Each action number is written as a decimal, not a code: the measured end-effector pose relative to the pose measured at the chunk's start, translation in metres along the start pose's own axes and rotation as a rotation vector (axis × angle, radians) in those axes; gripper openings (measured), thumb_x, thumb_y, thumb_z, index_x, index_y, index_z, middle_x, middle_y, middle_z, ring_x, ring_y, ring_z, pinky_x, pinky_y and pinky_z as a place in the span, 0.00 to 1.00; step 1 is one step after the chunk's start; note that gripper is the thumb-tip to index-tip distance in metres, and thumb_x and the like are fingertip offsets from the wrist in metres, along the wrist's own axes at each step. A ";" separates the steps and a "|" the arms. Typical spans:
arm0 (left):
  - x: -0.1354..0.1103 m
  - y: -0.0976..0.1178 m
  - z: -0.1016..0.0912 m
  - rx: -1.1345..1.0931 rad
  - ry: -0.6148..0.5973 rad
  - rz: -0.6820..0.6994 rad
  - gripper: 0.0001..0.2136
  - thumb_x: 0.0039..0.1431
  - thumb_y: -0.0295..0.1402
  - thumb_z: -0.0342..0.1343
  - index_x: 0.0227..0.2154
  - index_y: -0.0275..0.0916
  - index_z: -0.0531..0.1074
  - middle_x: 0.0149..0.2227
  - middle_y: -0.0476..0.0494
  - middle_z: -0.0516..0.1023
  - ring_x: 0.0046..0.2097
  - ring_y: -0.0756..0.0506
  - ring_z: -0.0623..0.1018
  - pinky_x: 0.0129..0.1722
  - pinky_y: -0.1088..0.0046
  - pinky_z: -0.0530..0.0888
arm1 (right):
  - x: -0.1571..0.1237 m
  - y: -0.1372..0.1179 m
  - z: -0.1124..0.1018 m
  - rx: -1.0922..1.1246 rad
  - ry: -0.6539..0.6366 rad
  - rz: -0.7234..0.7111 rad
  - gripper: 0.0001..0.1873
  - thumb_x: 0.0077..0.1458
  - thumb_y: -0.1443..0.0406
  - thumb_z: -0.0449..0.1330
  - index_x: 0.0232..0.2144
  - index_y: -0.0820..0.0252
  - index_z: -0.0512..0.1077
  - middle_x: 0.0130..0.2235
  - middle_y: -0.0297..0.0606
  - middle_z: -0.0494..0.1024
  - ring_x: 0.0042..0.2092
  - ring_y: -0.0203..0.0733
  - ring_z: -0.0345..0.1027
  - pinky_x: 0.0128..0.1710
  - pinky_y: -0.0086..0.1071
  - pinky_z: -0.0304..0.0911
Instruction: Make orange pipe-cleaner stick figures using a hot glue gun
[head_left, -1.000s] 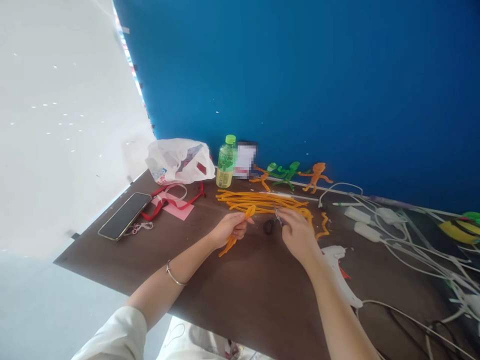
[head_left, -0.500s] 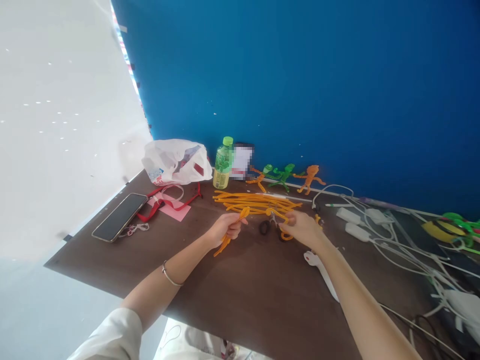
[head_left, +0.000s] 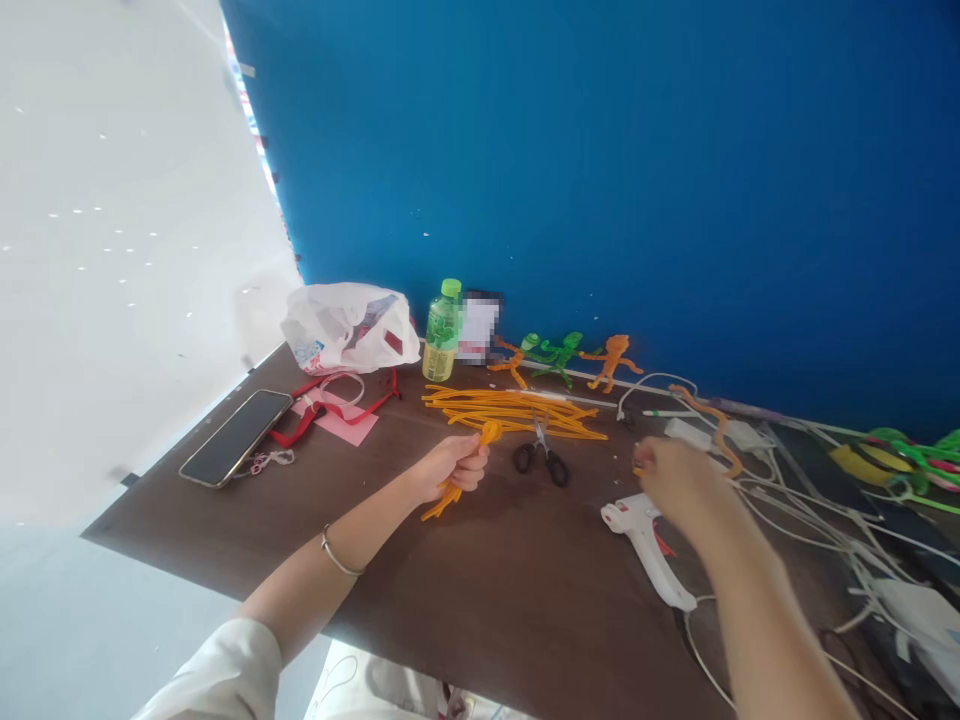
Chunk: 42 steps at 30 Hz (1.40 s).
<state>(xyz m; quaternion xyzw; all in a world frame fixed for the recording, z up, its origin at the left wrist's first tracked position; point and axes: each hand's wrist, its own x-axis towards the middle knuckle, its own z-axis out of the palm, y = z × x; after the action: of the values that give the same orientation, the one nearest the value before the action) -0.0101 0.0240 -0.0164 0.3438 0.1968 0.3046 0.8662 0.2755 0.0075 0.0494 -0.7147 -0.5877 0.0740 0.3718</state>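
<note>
My left hand (head_left: 459, 466) is closed round a bundle of orange pipe cleaners (head_left: 491, 432). Their coiled, knotted end sticks up above the fist, and loose ends hang out below. To the right, above the glue gun, my right hand (head_left: 667, 480) is pinched and slightly blurred. A bit of orange shows at its fingertips, and a curved orange pipe cleaner (head_left: 724, 430) trails behind it. Black-handled scissors (head_left: 541, 458) lie slightly open between the hands. Behind them several straight orange pipe cleaners (head_left: 517, 412) lie in a loose pile. A white glue gun (head_left: 649, 550) rests below my right hand.
Along the blue wall stand a plastic bag (head_left: 349, 325), a green-capped bottle (head_left: 444, 330) and small pipe-cleaner figures (head_left: 566, 355). At left lie a phone (head_left: 236, 438) and a red ribbon (head_left: 319, 410) on pink paper. White cables (head_left: 795, 500) tangle at right.
My right hand has moved right, away from the scissors, drawing an orange pipe cleaner with it. The scissors and glue gun are now uncovered. My left hand keeps its bundle, nearly in place.
</note>
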 end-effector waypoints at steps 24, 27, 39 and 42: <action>0.001 -0.002 0.003 0.436 0.110 0.070 0.20 0.49 0.50 0.53 0.28 0.35 0.62 0.28 0.41 0.77 0.23 0.49 0.76 0.25 0.74 0.71 | -0.071 -0.061 0.098 1.325 -0.585 0.384 0.13 0.45 0.57 0.63 0.21 0.58 0.67 0.18 0.27 0.60 0.22 0.31 0.52 0.25 0.28 0.56; 0.000 0.001 0.002 0.480 0.174 0.121 0.19 0.49 0.48 0.54 0.27 0.34 0.64 0.30 0.40 0.78 0.26 0.49 0.77 0.28 0.73 0.72 | -0.071 -0.058 0.102 1.321 -0.583 0.387 0.14 0.44 0.57 0.64 0.20 0.59 0.66 0.20 0.27 0.61 0.22 0.29 0.50 0.23 0.27 0.52; 0.003 0.015 -0.024 0.334 0.743 0.506 0.17 0.46 0.45 0.58 0.25 0.32 0.73 0.27 0.41 0.78 0.29 0.47 0.76 0.36 0.68 0.73 | -0.069 -0.053 0.100 1.294 -0.557 0.457 0.11 0.42 0.59 0.66 0.21 0.59 0.69 0.22 0.27 0.63 0.21 0.27 0.51 0.20 0.26 0.48; -0.002 0.018 -0.019 0.552 0.764 0.610 0.20 0.54 0.46 0.47 0.25 0.32 0.73 0.28 0.40 0.77 0.32 0.47 0.75 0.38 0.68 0.71 | -0.069 -0.053 0.102 1.315 -0.546 0.454 0.10 0.43 0.60 0.65 0.22 0.59 0.70 0.23 0.27 0.64 0.21 0.26 0.51 0.20 0.25 0.48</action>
<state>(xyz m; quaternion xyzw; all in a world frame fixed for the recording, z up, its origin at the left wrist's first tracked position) -0.0287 0.0422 -0.0159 0.4644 0.4608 0.5812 0.4839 0.1579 -0.0079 -0.0131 -0.4051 -0.3316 0.6598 0.5390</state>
